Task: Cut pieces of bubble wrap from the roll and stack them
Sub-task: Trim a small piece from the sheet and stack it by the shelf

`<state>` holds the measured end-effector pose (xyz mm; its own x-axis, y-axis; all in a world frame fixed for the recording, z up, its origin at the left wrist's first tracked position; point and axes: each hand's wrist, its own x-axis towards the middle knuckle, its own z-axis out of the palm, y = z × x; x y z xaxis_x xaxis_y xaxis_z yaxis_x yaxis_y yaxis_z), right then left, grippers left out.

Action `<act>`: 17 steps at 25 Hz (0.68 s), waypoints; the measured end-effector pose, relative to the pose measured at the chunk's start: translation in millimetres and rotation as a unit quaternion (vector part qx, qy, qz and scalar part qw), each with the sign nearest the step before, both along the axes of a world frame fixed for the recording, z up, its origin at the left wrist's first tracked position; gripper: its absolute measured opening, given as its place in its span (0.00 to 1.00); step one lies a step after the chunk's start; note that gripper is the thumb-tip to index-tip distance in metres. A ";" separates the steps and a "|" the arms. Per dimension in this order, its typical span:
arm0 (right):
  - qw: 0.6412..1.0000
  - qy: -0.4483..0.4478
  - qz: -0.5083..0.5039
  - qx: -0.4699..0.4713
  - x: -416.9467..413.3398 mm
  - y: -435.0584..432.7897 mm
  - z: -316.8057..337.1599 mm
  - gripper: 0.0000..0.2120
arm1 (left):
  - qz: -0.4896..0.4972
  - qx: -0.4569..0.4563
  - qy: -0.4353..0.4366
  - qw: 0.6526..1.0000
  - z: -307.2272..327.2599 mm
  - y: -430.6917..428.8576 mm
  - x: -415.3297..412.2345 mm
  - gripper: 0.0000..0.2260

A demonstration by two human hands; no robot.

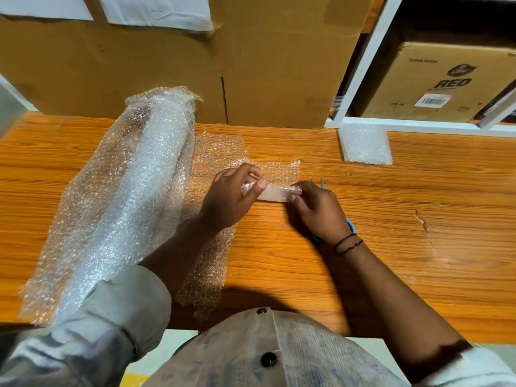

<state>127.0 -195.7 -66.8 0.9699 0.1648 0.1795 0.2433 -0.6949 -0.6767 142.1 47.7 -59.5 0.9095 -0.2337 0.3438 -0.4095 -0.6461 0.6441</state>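
A big roll of clear bubble wrap [134, 191] lies on the wooden table [418, 219] at the left, its loose sheet [217, 152] spread out to the right. My left hand [231, 196] and my right hand [318, 210] each pinch one end of a folded strip of bubble wrap [275, 192] lifted between them at the sheet's free edge. Blue-handled scissors [321, 184] lie under my right hand, with the blade tips poking out past the fingers and a handle showing near the wrist. A stack of cut pieces [364, 145] sits at the table's far right.
Large cardboard boxes [195, 74] stand against the table's far edge. A white shelf [368, 57] at the right holds another printed carton [435, 79]. The table's near edge runs close to my body.
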 end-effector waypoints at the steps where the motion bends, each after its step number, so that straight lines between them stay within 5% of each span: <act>1: 1.000 0.005 -0.016 0.022 3.6 1.6 3.1 0.07 | 0.005 -0.007 0.035 0.999 -0.8 1.6 3.5 0.20; 5: 0.992 0.019 -0.101 0.074 26.5 7.4 13.8 0.09 | 0.036 0.007 0.095 0.995 -10.5 6.9 13.1 0.30; 13: 0.975 0.088 -0.189 0.073 68.2 19.5 17.4 0.10 | 0.104 0.030 0.078 0.991 -13.8 0.6 28.2 0.28; 17: 0.979 0.003 -0.203 0.018 62.2 24.9 8.8 0.20 | 0.139 0.090 0.056 0.985 -18.7 -3.1 24.8 0.25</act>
<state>189.2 -170.8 -58.0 0.9550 -0.2412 0.1726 -0.0523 -0.7097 -0.7025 166.9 44.6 -78.3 0.9767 -0.0191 0.2136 -0.1343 -0.8312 0.5395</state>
